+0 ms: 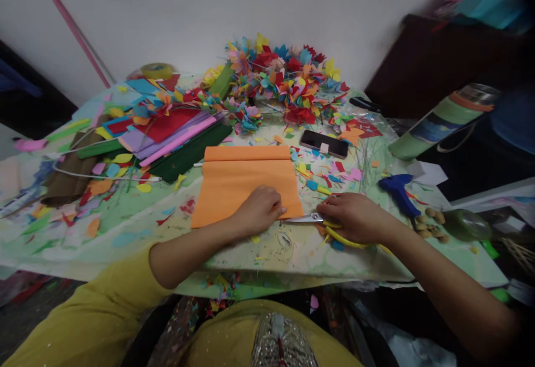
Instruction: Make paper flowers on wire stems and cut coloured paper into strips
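Observation:
A sheet of orange crepe paper (240,186) lies on the table in front of me, its far end folded or rolled over. My left hand (262,208) rests on the near right part of the sheet with fingers curled and the thumb along its lower edge. In my right hand (349,216), closed around the yellow handles, is a pair of scissors (307,218). Their metal blades point left at the near right corner of the paper, close to my left thumb. Part of the handles is hidden under my fingers.
Behind the sheet stands a heap of colourful paper flowers (284,85). Folded crepe paper (184,138) lies at left. A phone (324,144), a blue glue gun (399,194) and a green bottle (443,121) are at right. Paper scraps litter the tabletop (159,244).

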A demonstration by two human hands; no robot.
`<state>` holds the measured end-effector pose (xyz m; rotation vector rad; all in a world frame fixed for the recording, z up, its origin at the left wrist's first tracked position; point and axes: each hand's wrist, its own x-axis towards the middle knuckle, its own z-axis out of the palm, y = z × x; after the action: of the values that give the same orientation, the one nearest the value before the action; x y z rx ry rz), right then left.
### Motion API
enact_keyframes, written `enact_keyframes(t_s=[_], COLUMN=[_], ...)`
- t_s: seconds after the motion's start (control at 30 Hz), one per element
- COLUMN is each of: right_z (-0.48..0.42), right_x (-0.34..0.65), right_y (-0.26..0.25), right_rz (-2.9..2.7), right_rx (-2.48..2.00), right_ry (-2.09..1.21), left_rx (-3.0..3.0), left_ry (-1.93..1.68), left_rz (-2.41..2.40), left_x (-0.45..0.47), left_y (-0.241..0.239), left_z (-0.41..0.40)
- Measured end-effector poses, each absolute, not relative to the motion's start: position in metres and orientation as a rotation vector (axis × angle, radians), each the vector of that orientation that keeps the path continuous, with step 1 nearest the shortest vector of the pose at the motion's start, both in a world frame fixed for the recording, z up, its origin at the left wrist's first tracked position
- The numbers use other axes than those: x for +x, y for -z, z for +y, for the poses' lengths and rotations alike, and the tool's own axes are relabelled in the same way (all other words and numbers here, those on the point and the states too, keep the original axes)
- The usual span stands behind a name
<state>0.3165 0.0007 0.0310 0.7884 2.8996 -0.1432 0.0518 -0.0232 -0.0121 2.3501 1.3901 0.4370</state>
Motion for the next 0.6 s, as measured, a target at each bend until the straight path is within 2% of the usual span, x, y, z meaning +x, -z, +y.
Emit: enact_keyframes(t_s=[0.33, 0.6], right_z=[0.014, 0.011], right_x=[0.302, 0.305], right_y=[-0.028, -0.028], right_rz=[2.946, 2.945], right_rx=[0.715, 0.655], right_ry=[0.219, 0.092], left_rx=[2.352, 2.336], left_ry=[-0.451, -0.458], left_rz=[1.38, 1.392], left_x=[0.051, 0.052], left_y=[0.014, 0.013], left_z=[-0.022, -0.023])
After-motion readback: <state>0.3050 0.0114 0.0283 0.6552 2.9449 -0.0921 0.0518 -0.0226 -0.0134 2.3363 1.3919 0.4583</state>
